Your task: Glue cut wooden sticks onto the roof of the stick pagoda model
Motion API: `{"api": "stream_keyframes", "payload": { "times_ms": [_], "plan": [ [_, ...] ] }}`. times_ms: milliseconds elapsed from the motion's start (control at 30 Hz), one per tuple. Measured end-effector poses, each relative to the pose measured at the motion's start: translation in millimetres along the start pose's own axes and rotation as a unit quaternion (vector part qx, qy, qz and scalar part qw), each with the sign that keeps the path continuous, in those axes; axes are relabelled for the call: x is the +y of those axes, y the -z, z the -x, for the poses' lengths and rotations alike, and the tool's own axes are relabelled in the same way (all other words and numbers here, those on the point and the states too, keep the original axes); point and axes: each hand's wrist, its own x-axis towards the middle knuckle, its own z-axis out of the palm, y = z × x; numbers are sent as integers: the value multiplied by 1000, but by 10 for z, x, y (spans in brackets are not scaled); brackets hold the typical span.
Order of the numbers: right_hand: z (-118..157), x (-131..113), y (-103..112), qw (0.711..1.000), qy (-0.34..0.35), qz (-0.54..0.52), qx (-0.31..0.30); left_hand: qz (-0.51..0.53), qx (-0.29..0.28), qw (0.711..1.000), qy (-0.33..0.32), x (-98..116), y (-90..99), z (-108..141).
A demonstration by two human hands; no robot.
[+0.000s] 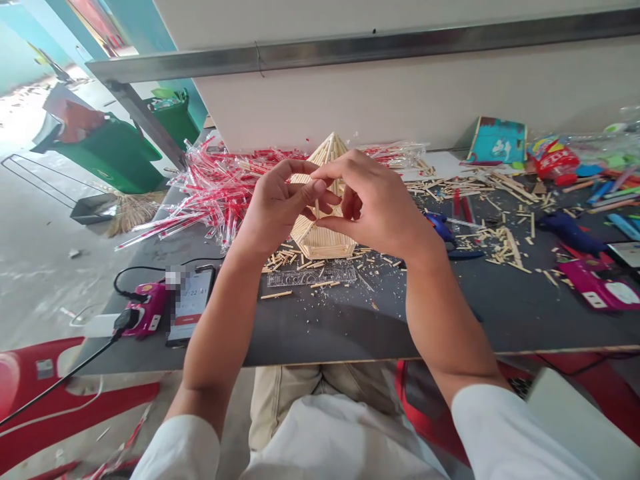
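Note:
A small house-like model of pale wooden sticks [327, 249], with a pointed top, stands on the dark table behind my hands, which hide much of its middle. Both hands are raised in front of it, their fingertips meeting. A short wooden stick [317, 209] shows upright between the fingertips. My left hand [280, 200] pinches it near its upper part with thumb and fingers. Curled from the other side, my right hand [373, 200] has its index finger at the stick's top and its thumb near the lower end. A clear plastic ruler [305, 277] lies below, among loose sticks.
Red-and-clear plastic packets [220, 193] are heaped at the back left. A phone [190, 307] and a magenta power socket [150, 310] lie at left. Blue-handled pliers [443, 230], scattered sticks [510, 247] and a second magenta socket [597, 283] are at right. The wall [400, 93] rises behind.

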Motion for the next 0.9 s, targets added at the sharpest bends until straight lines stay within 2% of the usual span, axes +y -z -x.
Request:
{"api": "stream_keyframes", "payload": {
  "times_ms": [133, 200, 300, 367, 567, 900],
  "plan": [
    [3, 46, 8, 1000, -5, 15, 1, -63, 8, 998, 7, -5, -2, 7],
    [12, 109, 1, 999, -24, 45, 13, -131, 40, 991, 2, -19, 19, 3],
    [26, 215, -32, 995, -44, 89, 31, -252, 115, 961, -15, -48, 45, -13],
    [29, 269, -63, 994, -42, 99, 34, -299, 133, 945, -23, -70, 40, -24],
    [21, 334, -133, 993, -35, 109, 41, -321, 143, 934, -67, -156, -55, -42],
    [25, 252, -156, 984, -44, 164, 51, -315, 153, 933, -77, -243, -120, -66]
  ]
}}
